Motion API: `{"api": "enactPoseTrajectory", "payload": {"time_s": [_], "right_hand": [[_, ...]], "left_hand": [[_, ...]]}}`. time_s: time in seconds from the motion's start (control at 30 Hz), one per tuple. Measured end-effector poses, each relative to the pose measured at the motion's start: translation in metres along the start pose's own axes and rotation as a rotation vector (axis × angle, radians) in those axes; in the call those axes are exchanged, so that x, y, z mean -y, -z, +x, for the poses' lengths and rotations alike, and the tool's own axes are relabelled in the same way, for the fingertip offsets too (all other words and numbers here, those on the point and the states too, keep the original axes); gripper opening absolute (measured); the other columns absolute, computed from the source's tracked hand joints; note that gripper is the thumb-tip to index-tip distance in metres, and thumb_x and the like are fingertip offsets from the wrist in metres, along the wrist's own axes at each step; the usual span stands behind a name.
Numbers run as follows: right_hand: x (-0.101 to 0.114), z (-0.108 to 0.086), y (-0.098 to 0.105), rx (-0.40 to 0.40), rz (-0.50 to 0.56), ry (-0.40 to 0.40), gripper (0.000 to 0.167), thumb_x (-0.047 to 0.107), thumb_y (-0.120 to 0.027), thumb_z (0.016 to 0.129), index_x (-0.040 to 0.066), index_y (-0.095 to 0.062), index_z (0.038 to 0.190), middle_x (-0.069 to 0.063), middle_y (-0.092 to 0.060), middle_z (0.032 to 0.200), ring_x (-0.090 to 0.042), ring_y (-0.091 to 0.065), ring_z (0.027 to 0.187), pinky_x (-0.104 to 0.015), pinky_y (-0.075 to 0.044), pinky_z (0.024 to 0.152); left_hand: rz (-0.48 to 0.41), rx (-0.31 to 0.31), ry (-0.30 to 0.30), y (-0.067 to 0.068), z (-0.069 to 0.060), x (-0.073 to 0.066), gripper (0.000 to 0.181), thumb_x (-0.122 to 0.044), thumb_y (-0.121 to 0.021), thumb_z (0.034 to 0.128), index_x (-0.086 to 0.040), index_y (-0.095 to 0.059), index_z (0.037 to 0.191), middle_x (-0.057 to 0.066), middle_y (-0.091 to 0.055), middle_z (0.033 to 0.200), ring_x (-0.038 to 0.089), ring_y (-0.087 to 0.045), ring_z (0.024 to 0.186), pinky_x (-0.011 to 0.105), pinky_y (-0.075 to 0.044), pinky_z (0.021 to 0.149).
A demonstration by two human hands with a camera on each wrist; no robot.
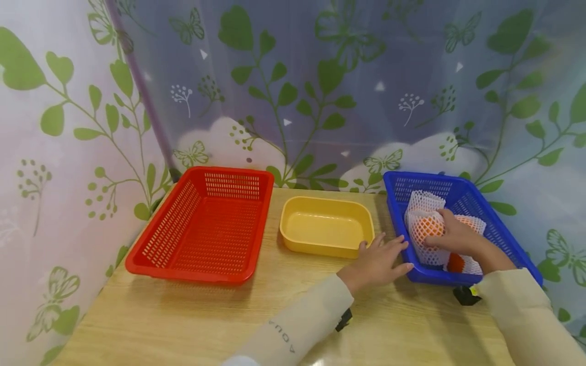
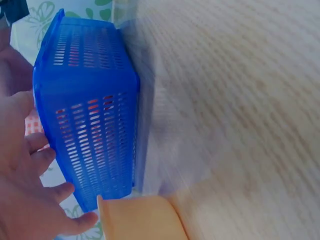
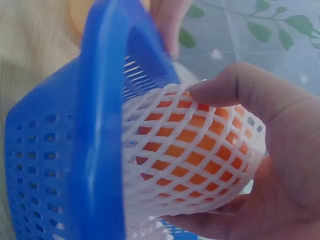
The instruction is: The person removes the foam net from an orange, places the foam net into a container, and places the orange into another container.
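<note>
In the head view a blue basket (image 1: 439,276) stands at the right with several fruits in white foam nets. My right hand (image 1: 458,238) reaches into it and grips an orange fruit (image 3: 195,150) wrapped in a white foam net, thumb on one side and fingers on the other. Near the basket's front lies a redder fruit (image 1: 455,263), partly out of its net. My left hand (image 1: 376,262) is at the basket's left rim, fingers spread and holding nothing. In the left wrist view its fingertips (image 2: 85,223) come close to the yellow tub (image 2: 142,217).
A red basket (image 1: 201,277) with slotted walls sits at the left of the wooden table (image 1: 192,325). Between the two baskets is the shallow yellow tub, with nothing in it. A leaf-patterned curtain (image 1: 293,76) hangs close behind them.
</note>
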State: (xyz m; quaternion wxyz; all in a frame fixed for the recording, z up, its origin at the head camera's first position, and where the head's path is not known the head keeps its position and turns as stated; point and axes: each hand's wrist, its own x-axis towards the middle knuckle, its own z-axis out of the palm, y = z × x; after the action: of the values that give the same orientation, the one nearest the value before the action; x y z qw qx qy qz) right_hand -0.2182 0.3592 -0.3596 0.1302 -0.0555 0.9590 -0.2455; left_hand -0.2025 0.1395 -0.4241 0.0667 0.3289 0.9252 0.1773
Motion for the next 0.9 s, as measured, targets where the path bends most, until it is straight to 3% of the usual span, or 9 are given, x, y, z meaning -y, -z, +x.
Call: {"api": "enactPoseTrajectory", "payload": {"time_s": [0.13, 0.3, 0.4, 0.5, 0.67, 0.77, 0.9], "right_hand": [[0.004, -0.008, 0.003, -0.049, 0.018, 0.022, 0.097, 0.035, -0.070, 0.084, -0.015, -0.010, 0.141, -0.039, -0.041, 0.126, -0.047, -0.054, 0.102, -0.061, -0.049, 0.082], [0.014, -0.017, 0.007, -0.110, 0.037, 0.057, 0.093, 0.033, -0.072, 0.084, -0.012, -0.014, 0.141, -0.035, -0.049, 0.118, -0.040, -0.059, 0.095, -0.055, -0.053, 0.077], [0.023, -0.024, 0.006, -0.130, 0.053, 0.084, 0.094, 0.032, -0.072, 0.084, -0.010, -0.012, 0.143, -0.036, -0.050, 0.119, -0.040, -0.060, 0.094, -0.055, -0.053, 0.077], [0.034, -0.031, 0.002, -0.138, 0.081, 0.120, 0.095, 0.030, -0.073, 0.084, -0.007, -0.012, 0.145, -0.035, -0.051, 0.119, -0.037, -0.061, 0.094, -0.053, -0.055, 0.076], [0.051, -0.039, -0.006, -0.164, 0.120, 0.191, 0.093, 0.027, -0.074, 0.084, -0.004, -0.012, 0.147, -0.032, -0.052, 0.117, -0.032, -0.063, 0.089, -0.045, -0.057, 0.070], [0.058, -0.040, -0.012, -0.198, 0.133, 0.224, 0.092, 0.026, -0.076, 0.083, -0.002, -0.015, 0.146, -0.030, -0.054, 0.114, -0.029, -0.063, 0.086, -0.038, -0.057, 0.065], [0.066, -0.039, -0.024, -0.241, 0.140, 0.282, 0.090, 0.023, -0.077, 0.082, -0.002, -0.018, 0.145, -0.028, -0.054, 0.114, -0.031, -0.063, 0.089, -0.033, -0.055, 0.066]], "left_hand": [[-0.043, 0.037, -0.016, 0.003, 0.000, 0.004, 0.058, -0.062, -0.029, 0.0985, -0.038, -0.028, 0.152, -0.022, -0.018, 0.157, 0.019, -0.014, 0.147, 0.054, -0.024, 0.112], [-0.079, 0.053, -0.029, 0.006, 0.002, 0.009, 0.058, -0.062, -0.019, 0.0998, -0.038, -0.028, 0.152, -0.021, -0.020, 0.157, 0.018, -0.017, 0.147, 0.050, -0.025, 0.112], [-0.114, 0.003, -0.020, 0.007, 0.003, 0.013, 0.060, -0.060, -0.017, 0.1008, -0.031, -0.032, 0.152, -0.016, -0.028, 0.156, 0.019, -0.023, 0.145, 0.048, -0.027, 0.111], [-0.179, -0.090, -0.001, 0.009, 0.005, 0.018, 0.062, -0.058, -0.020, 0.1017, -0.024, -0.033, 0.152, -0.009, -0.037, 0.153, 0.023, -0.028, 0.143, 0.047, -0.027, 0.112], [-0.445, -0.219, 0.000, 0.016, 0.005, 0.028, 0.064, -0.058, -0.035, 0.0998, -0.026, -0.025, 0.154, 0.000, -0.041, 0.151, 0.023, -0.036, 0.139, 0.049, -0.032, 0.110], [-0.622, -0.232, -0.015, 0.023, 0.003, 0.034, 0.068, -0.056, -0.045, 0.0973, -0.031, -0.020, 0.155, 0.001, -0.040, 0.151, 0.022, -0.040, 0.136, 0.049, -0.037, 0.107], [-0.777, -0.224, -0.042, 0.032, -0.005, 0.040, 0.073, -0.046, -0.056, 0.0960, -0.032, -0.016, 0.155, 0.001, -0.041, 0.149, 0.020, -0.045, 0.133, 0.042, -0.040, 0.106]]}}
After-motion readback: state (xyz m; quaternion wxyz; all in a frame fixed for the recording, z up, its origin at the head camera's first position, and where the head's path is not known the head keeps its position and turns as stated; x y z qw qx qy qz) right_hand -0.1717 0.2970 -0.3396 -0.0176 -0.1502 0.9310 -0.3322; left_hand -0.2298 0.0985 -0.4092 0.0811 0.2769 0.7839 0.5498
